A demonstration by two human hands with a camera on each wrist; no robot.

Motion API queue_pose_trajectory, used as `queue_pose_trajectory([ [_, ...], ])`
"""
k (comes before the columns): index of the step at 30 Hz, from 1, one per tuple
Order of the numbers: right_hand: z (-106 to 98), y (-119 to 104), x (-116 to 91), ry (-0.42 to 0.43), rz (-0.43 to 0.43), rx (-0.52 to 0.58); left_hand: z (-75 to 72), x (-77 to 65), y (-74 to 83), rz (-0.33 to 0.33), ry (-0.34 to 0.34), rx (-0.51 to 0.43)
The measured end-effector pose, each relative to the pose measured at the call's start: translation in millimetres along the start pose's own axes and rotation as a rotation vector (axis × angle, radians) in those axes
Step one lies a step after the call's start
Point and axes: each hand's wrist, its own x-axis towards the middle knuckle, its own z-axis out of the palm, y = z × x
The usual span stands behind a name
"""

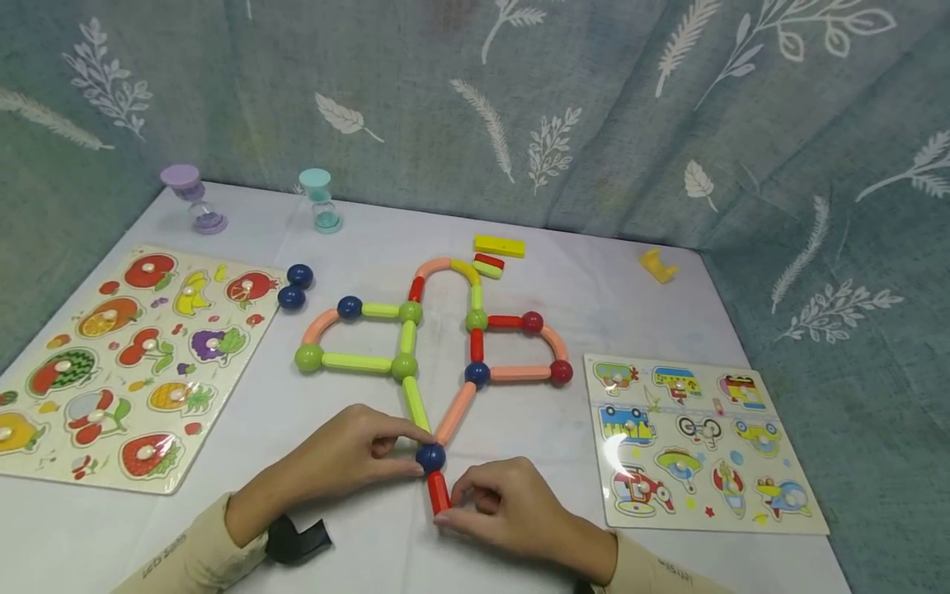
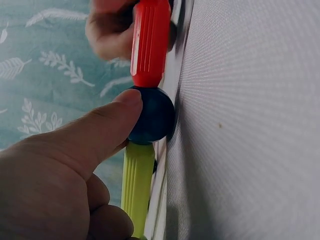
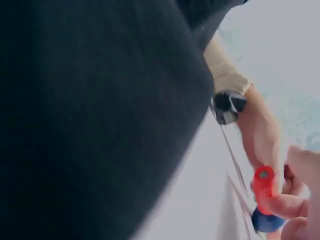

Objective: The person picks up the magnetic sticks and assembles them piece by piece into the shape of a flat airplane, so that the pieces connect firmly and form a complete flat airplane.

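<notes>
My left hand pinches a dark blue ball between thumb and forefinger. A red magnetic rod joins that ball on the near side, and my right hand holds its near end with thumb and forefinger. From the ball's far side, a light green rod and a salmon rod spread in a V. They lead to a flat figure of rods and balls with an arched top and a loop on either side. In the left wrist view, the thumb presses the blue ball against the red rod's end.
A fruit puzzle board lies left, beside two loose blue balls; a vehicle puzzle board lies right. Two sand timers stand at the back left. Loose yellow and red-green pieces lie beyond the arch, a yellow piece farther right.
</notes>
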Motion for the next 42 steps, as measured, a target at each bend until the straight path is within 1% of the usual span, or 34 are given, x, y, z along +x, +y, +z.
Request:
queue_pose_trajectory([
  [3,-3,7,9,0.044,-0.009,0.051,0.4,1.2,-0.4,0.012,0.004,0.0],
  [6,-4,14,20,0.09,-0.027,0.098,0.4,1.8,-2.4,0.046,0.02,-0.019],
  [8,-3,17,27,0.095,-0.046,0.115,-1.4,2.6,-3.8,0.054,0.035,-0.029],
  [10,-3,19,32,0.073,-0.051,0.121,-5.5,3.9,-6.1,0.06,0.065,-0.024],
  [13,-3,20,37,0.019,-0.054,0.093,-16.8,7.9,-10.1,0.026,0.108,0.009],
  [15,-4,22,39,-0.011,-0.053,0.065,-26.8,13.0,-13.7,0.016,0.131,0.042],
  [17,-5,23,41,-0.03,-0.047,0.044,-38.6,20.8,-16.4,-0.001,0.133,0.067],
  [18,-5,24,42,-0.038,-0.039,0.039,-45.2,26.5,-17.6,0.004,0.132,0.083],
  [20,-5,25,44,-0.05,-0.022,0.035,-58.4,41.8,-19.2,0.009,0.137,0.124],
  [22,-5,27,45,-0.061,0.005,0.028,-71.0,62.3,-19.1,0.002,0.137,0.147],
  [24,-4,28,43,-0.07,0.024,0.028,-81.3,89.0,-19.4,0.014,0.142,0.166],
  [26,-3,28,41,-0.069,0.036,0.03,-87.4,119.3,-20.7,0.015,0.146,0.18],
  [27,-3,28,40,-0.066,0.037,0.033,-89.1,135.0,-22.2,0.013,0.145,0.185],
  [29,-2,28,38,-0.059,0.032,0.045,-90.1,166.1,-27.8,0.009,0.134,0.223],
  [32,-1,29,36,-0.045,0.026,0.058,-85.3,211.1,-37.9,-0.05,0.088,0.299],
  [34,-1,30,34,-0.041,0.022,0.063,-80.6,236.7,-43.5,-0.093,0.043,0.34],
  [36,-1,32,33,-0.036,0.016,0.062,-76.0,257.1,-48.1,-0.129,0.002,0.368],
  [38,-1,34,33,-0.035,0.018,0.061,-71.9,271.9,-52.5,-0.153,-0.036,0.384],
  [40,-1,35,34,-0.036,0.006,0.051,-68.8,281.8,-57.8,-0.194,-0.072,0.385],
  [42,-2,35,34,-0.043,0.0,0.045,-66.7,287.9,-64.3,-0.247,-0.108,0.384],
])
